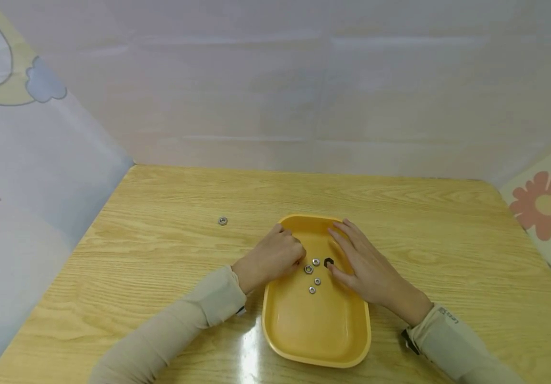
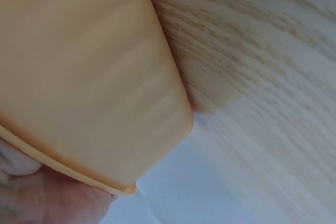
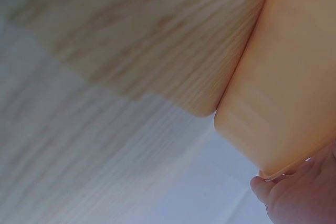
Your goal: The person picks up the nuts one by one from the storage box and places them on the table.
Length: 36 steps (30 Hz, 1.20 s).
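Pale sleeves (image 1: 175,314) slant in around a yellow tray (image 1: 316,333)

Both hands lie over the tray's raised sides, and each wrist view looks at its outer wall. The left hand (image 1: 275,256) bends over the left rim, fingers curled together; whether they pinch anything, I cannot tell, since the knuckles hide the tips. The right hand (image 1: 371,269) lies over the opposite rim, fingers spread apart and clamped on nothing visible. Its thumb tip is at a black nut (image 1: 328,261) on the tray floor, perhaps to single it out. Four silver nuts (image 1: 308,269) lie loose between the hands; the tray probably sits in front of the person so that either hand reaches them while the walls stop small pieces from straying. One more nut (image 1: 223,221) rests on the wooden table (image 1: 112,277), well apart to the left, for a reason nothing shows.
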Each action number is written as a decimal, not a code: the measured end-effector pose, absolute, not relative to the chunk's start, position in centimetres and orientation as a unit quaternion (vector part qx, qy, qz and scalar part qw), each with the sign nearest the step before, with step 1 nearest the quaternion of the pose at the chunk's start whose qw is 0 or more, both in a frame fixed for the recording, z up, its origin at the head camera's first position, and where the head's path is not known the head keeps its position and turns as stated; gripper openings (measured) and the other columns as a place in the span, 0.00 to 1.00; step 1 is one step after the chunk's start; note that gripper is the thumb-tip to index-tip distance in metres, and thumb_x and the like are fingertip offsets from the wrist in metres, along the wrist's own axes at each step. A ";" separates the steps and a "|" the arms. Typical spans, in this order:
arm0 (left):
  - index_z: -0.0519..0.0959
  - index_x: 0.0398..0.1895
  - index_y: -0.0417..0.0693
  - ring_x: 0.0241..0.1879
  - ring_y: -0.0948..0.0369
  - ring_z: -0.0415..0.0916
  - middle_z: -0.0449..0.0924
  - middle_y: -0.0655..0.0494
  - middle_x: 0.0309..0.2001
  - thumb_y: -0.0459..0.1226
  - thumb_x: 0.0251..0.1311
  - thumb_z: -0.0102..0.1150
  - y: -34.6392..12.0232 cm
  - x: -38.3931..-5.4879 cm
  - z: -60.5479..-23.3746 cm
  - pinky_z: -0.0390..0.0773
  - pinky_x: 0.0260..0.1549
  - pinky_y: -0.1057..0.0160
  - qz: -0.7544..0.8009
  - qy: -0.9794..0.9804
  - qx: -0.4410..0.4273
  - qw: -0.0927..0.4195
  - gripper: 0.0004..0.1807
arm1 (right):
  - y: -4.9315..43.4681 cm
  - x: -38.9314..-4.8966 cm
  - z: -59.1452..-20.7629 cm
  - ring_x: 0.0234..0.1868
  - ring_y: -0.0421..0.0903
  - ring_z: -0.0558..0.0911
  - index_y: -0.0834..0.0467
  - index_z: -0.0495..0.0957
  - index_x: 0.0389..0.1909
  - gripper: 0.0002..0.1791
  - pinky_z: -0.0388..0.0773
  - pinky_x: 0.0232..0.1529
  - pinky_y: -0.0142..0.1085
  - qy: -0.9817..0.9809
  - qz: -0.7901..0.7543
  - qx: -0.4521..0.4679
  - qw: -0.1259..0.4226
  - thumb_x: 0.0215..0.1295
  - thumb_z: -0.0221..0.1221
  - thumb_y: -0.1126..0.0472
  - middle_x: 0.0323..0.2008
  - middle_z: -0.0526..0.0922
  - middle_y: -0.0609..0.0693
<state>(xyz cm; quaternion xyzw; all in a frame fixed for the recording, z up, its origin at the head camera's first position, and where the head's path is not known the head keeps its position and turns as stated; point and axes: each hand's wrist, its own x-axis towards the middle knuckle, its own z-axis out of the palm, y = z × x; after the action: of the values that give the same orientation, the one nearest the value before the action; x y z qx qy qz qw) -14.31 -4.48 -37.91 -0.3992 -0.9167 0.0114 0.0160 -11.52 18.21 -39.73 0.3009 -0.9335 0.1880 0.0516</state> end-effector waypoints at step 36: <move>0.70 0.20 0.59 0.21 0.68 0.67 0.67 0.68 0.15 0.39 0.61 0.62 -4.7 -14.9 -38.4 0.65 0.41 0.62 -0.042 -0.910 -0.412 -0.002 0.14 | 18.0 -11.2 -39.2 0.75 0.67 0.55 0.66 0.61 0.72 0.38 0.60 0.69 0.63 -0.931 0.194 0.304 0.054 0.65 0.63 0.57 0.72 0.61 0.64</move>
<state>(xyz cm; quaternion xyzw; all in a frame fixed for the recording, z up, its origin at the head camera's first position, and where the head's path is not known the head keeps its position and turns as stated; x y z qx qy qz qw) -14.89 -4.74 -38.36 -0.4124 -0.9100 -0.0424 -0.0024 -11.21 18.04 -39.24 0.3037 -0.9313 0.1939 0.0542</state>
